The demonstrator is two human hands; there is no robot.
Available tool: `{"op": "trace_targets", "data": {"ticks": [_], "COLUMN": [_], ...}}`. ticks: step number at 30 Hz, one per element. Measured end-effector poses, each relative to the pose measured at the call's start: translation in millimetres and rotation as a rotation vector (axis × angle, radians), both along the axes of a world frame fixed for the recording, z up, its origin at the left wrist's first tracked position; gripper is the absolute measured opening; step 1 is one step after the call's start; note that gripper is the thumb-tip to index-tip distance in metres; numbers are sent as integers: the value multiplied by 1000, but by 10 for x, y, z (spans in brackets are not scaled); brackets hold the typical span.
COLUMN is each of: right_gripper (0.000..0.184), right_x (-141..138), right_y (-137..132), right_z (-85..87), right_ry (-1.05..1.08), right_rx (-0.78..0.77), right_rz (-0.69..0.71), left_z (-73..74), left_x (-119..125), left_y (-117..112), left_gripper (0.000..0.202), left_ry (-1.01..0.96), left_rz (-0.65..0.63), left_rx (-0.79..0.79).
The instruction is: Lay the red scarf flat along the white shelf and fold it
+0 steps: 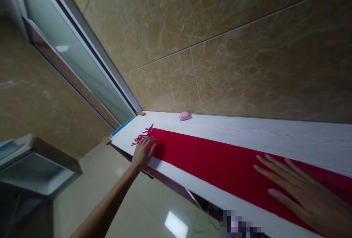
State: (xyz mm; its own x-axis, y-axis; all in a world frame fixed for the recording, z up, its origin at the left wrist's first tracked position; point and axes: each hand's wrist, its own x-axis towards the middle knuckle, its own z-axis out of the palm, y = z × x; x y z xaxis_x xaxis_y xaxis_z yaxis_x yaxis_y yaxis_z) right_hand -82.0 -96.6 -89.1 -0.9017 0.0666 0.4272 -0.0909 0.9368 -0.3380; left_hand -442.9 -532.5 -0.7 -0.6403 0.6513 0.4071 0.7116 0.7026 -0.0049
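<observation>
A long red scarf [209,157] lies spread along a white tabletop, with its fringe [143,135] at the left end. My left hand [143,150] is at that end, over the scarf's edge by the fringe. Its fingers are apart and somewhat bent, and I see nothing held in them. Over the right part of the scarf is my right hand [299,192], stretched flat with the fingers spread. Whether its palm presses on the cloth I cannot tell. The scarf's right end runs out of view.
Behind the scarf, a small pink object [185,116] sits on the white table [247,130] near the tiled wall [220,65]. Brown corner guards [106,141] cap the table's left corners. A glass panel [77,47] stands at left; cables hang below the table's front edge.
</observation>
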Motion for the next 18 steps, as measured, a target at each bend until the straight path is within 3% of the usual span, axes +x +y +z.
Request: {"op": "trace_targets", "data": {"ticks": [3, 5, 9, 14, 18], "right_gripper": [63, 62, 65, 66, 66], "right_x": [9, 32, 100, 111, 93], "right_y": [-162, -208, -185, -171, -145], "right_z": [350, 466, 493, 508, 485], "right_ry": [-72, -145, -314, -307, -297], "right_rx": [134, 160, 131, 75, 39], "right_rz": [11, -2, -18, -13, -7], "left_z": [-187, -253, -273, -266, -90], "left_x": [9, 15, -40, -100, -288], "left_y": [283, 376, 349, 297, 336], "left_gripper": [58, 63, 68, 69, 58], "left_ry": [-208, -317, -339, -322, -273], "left_rz": [133, 176, 147, 151, 92], "left_rx": [-100, -207, -298, -336, -329]}}
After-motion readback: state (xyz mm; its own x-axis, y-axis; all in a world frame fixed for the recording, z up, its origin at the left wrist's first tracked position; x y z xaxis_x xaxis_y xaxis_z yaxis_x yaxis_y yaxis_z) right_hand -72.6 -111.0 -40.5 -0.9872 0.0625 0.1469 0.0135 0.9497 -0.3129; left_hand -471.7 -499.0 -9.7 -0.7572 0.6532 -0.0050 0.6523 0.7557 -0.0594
